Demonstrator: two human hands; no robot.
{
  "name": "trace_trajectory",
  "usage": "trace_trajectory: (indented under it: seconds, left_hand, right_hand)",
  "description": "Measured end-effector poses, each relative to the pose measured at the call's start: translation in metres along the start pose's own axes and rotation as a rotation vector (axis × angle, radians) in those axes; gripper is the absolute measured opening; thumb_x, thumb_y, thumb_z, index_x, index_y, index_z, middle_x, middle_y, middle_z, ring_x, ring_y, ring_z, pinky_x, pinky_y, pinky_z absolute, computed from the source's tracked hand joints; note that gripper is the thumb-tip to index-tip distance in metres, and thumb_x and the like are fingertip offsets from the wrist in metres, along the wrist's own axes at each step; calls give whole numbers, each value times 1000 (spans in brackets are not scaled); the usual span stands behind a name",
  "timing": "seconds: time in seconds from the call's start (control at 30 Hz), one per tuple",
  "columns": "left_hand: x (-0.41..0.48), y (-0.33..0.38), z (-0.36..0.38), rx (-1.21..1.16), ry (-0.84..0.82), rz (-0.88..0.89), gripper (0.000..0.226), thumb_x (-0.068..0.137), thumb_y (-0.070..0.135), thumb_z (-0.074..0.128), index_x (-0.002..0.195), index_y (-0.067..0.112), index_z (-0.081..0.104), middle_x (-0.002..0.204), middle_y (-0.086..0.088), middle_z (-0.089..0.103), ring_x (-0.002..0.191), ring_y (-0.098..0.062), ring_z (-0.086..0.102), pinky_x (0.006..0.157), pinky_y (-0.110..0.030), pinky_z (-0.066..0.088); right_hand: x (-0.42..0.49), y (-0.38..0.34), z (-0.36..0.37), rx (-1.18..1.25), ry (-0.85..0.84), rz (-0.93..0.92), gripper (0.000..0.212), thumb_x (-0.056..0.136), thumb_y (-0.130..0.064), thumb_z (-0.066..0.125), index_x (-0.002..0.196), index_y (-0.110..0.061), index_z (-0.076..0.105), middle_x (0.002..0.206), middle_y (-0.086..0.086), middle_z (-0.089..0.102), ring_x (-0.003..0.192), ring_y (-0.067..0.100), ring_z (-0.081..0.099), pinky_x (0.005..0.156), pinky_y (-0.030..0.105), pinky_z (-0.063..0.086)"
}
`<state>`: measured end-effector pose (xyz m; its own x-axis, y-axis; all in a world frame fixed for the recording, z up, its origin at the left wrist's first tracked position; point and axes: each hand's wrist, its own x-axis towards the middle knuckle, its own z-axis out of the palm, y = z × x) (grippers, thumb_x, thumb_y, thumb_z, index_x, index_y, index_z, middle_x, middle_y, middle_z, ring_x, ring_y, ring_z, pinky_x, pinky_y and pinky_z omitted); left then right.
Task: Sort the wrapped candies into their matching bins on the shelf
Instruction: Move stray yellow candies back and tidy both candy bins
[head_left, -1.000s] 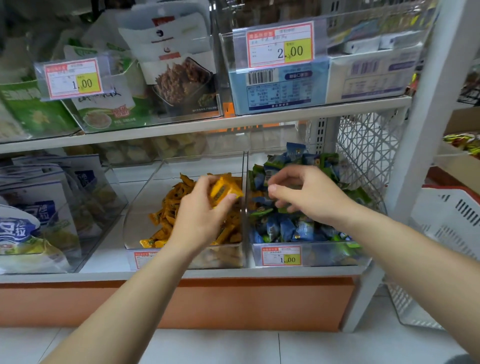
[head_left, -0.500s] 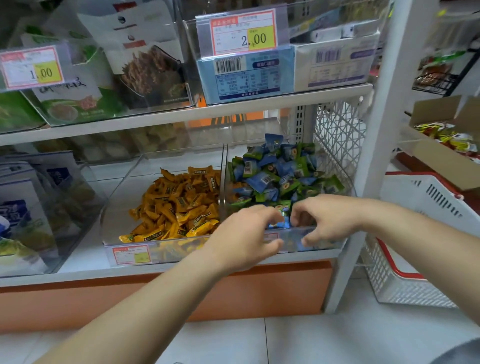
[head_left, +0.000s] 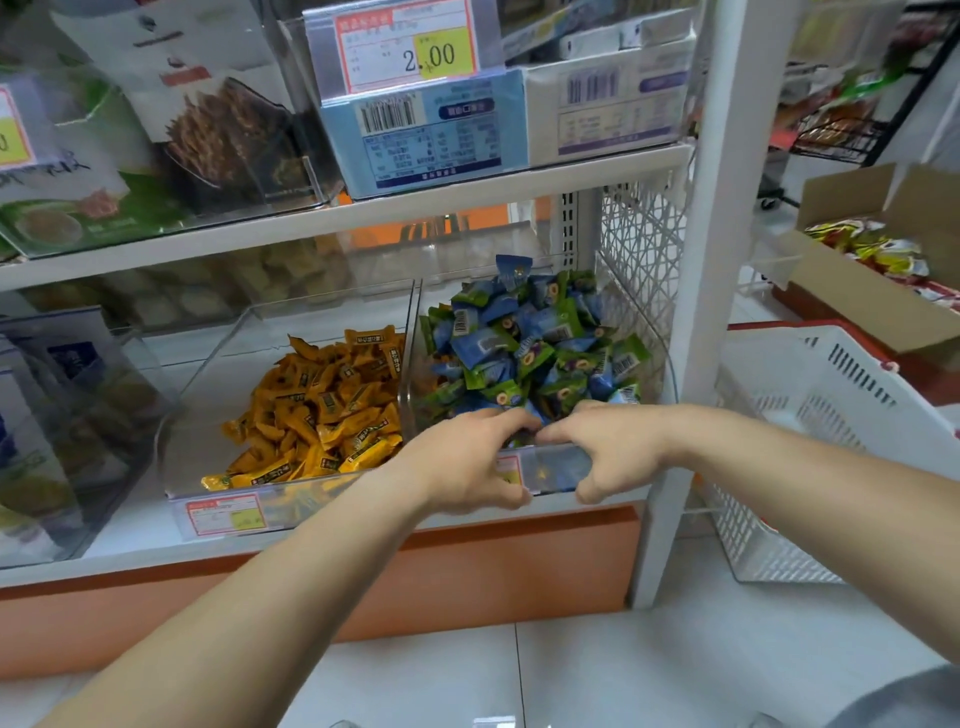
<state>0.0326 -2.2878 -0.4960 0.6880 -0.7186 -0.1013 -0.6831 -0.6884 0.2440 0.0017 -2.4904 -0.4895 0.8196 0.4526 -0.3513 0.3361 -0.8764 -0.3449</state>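
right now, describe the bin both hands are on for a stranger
On the white shelf unit, look at the lower shelf. Two clear candy bins sit in front; it is the right bin, beside the lattice panel. It holds blue and green candies, its neighbour orange candies.

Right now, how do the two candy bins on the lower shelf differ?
The left bin holds orange candies; the right bin holds blue and green candies. The left bin's pile lies low, the right bin's heaps higher. The left hand and right hand grip the right bin's rim, not the left bin's. Both are clear.
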Motion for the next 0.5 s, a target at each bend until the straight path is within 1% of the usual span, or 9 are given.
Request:
trace_trajectory:
  seconds: [0.03, 0.1, 0.17, 0.23, 0.27, 0.33, 0.37, 0.43, 0.5]
  left_hand:
    - [1, 0, -1, -21, 14, -1, 64, 77, 44, 75, 135, 32, 50, 128, 6, 59, 111, -17, 57, 92, -37, 50]
    - [2, 2, -1, -23, 28, -16, 50, 76, 45, 75, 121, 29, 60, 111, 6, 65, 98, -15, 59, 84, -37, 53]
    - [1, 4, -1, 33, 30, -47, 43, 76, 50, 73, 110, 26, 65, 99, 5, 66, 89, -16, 61, 75, -37, 54]
    - [-2, 5, -2, 170, 47, -87, 44, 75, 62, 67, 99, 26, 64, 89, 5, 64, 80, -18, 60, 64, -33, 52]
    - [-4, 5, -3, 270, 67, -108, 46, 74, 68, 62, 92, 26, 63, 83, 4, 62, 74, -20, 59, 59, -32, 49]
    - [-7, 5, -6, 442, 112, -128, 54, 74, 77, 53, 81, 24, 60, 75, 4, 57, 65, -21, 55, 53, -30, 42]
    - [-9, 4, -5, 483, 124, -123, 57, 76, 79, 51, 81, 23, 60, 74, 4, 55, 63, -20, 53, 53, -29, 39]
    - [-13, 2, -3, 492, 138, -94, 55, 82, 74, 50, 92, 22, 64, 81, 5, 52, 68, -19, 51, 56, -30, 39]
    - [-20, -1, 1, 471, 157, -46, 52, 87, 67, 51, 108, 22, 63, 93, 4, 57, 79, -21, 58, 61, -32, 44]
  right_hand:
    - [1, 0, -1, 12, -11, -7, 50, 80, -24, 69, 127, -27, 51, 83, -17, 48, 73, -11, 51, 50, 11, 34]
    - [4, 0, -2, 3, -20, -6, 43, 80, -23, 69, 118, -32, 52, 78, -17, 48, 63, -8, 51, 48, 13, 33]
    - [6, -1, -3, -42, -12, 13, 41, 80, -30, 70, 115, -33, 51, 83, -16, 50, 70, 0, 50, 57, 22, 38]
    - [8, -3, -5, -124, -14, 51, 53, 78, -42, 71, 126, -31, 53, 93, -12, 54, 84, 10, 54, 66, 30, 46]
    - [10, -4, -4, -186, -9, 66, 54, 77, -48, 71, 124, -28, 55, 95, -10, 56, 88, 14, 56, 66, 33, 47]
    - [11, -8, -2, -298, 75, 56, 47, 74, -54, 69, 108, -23, 62, 87, -7, 61, 82, 17, 60, 58, 33, 48]
    - [12, -10, 0, -336, 153, 31, 42, 72, -53, 69, 102, -24, 65, 81, -5, 63, 77, 17, 60, 53, 32, 45]
    - [14, -16, 5, -339, 286, -39, 36, 69, -49, 68, 99, -29, 69, 72, -6, 63, 73, 17, 59, 50, 32, 42]
    - [16, -21, 8, -227, 297, -85, 37, 69, -44, 70, 104, -31, 69, 72, -6, 65, 71, 17, 60, 57, 36, 51]
